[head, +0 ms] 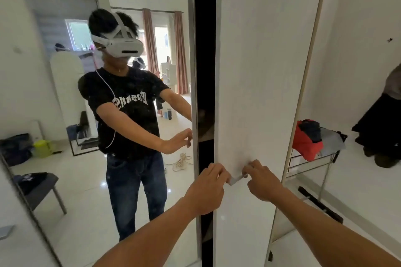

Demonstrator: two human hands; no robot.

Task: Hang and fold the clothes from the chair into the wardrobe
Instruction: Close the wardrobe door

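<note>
A person stands at the wardrobe, both hands on the small metal handle (236,179) of its white door (260,93). The left hand (208,188) curls its fingers around the handle's near end beside the door's edge; the right hand (263,180) pinches the far end, fingers closed on it. A dark gap (205,71) runs between this door and the mirrored door (97,115) to the left, whose glass reflects the person in a black T-shirt and white headset, arms outstretched. The clothes (314,138), a red garment under dark and grey pieces, lie heaped on the chair (312,162), seen at the right beyond the white door's far edge. A grey seat (43,188) appears in the mirror's lower left corner.
</note>
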